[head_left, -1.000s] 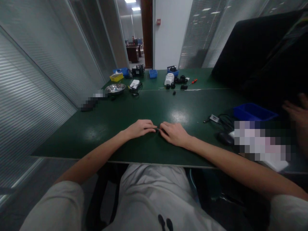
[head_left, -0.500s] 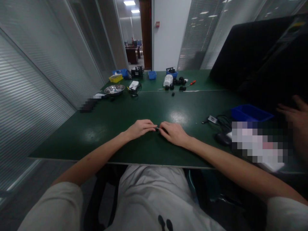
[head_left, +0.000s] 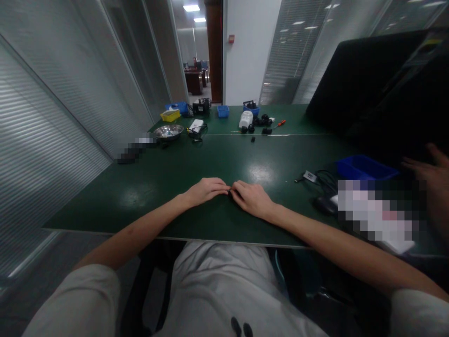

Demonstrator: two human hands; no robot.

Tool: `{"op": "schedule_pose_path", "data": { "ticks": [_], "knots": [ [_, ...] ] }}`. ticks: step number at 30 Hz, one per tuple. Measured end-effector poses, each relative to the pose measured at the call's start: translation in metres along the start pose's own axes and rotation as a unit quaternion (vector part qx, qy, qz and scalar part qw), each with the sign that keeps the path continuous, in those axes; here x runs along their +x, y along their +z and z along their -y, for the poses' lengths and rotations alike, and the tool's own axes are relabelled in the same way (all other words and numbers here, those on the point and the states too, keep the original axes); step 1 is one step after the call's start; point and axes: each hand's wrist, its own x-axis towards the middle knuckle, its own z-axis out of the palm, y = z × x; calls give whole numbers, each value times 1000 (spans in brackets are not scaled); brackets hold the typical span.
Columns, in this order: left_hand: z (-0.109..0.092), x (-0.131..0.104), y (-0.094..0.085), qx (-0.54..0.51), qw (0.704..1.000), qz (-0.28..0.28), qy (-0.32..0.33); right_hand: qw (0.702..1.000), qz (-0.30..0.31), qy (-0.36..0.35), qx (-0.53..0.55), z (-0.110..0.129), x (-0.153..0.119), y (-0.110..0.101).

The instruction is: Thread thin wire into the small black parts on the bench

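Note:
My left hand (head_left: 207, 191) and my right hand (head_left: 253, 199) meet low over the front of the green table (head_left: 168, 173). Both are closed, thumbs and fingers pinched together. Between the fingertips shows a small black piece (head_left: 230, 192), mostly covered, its kind too small to make out. The fingertips of the two hands touch or nearly touch around it. Farther back, past my hands, lies a small black block (head_left: 253, 139).
At right are a blue bin (head_left: 365, 167), a cable with a white tag (head_left: 310, 176), a black mouse (head_left: 324, 205) and another person's hand (head_left: 428, 164). Behind stand a metal bowl (head_left: 169, 132), a white device (head_left: 246, 120), an orange-handled screwdriver (head_left: 281, 123) and a yellow tray (head_left: 170, 115).
My fingertips have drawn slightly closer together, and the pale glint between them no longer shows. The whole view has shifted slightly. The other person's hand stays at the right edge.

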Motion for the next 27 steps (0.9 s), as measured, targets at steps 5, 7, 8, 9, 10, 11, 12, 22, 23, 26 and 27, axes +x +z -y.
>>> {"op": "schedule_pose_path", "data": {
  "ticks": [5,7,8,9,10,11,12,22,23,26,27],
  "knots": [
    [-1,1,-2,33,999,15,-6,1000,9,6,-25,2,-1,-4],
    [-1,1,-3,49,999,20,-10,999,13,9,-34,1,-2,-6],
    [0,0,-3,53,998,21,-13,999,14,9,-36,1,-3,-7],
    [1,0,-3,56,998,22,-14,999,14,8,-36,0,-3,-7],
    [1,-1,-4,57,998,23,-15,999,13,6,-36,-1,-4,-7],
    [2,-1,-4,57,998,23,-15,999,11,4,-37,-1,-5,-7],
    [2,-1,-4,56,998,24,-15,999,10,2,-39,-2,-5,-7],
    [0,0,-5,45,999,21,-16,999,8,1,-42,-3,-7,-10],
    [0,0,-4,45,999,20,-15,999,8,-1,-43,-3,-7,-10],
    [2,0,-2,36,999,13,-15,999,9,-6,-41,-4,-6,-8],
    [3,0,-2,30,999,8,-17,999,9,-7,-37,-5,-6,-7]
  ]
}}
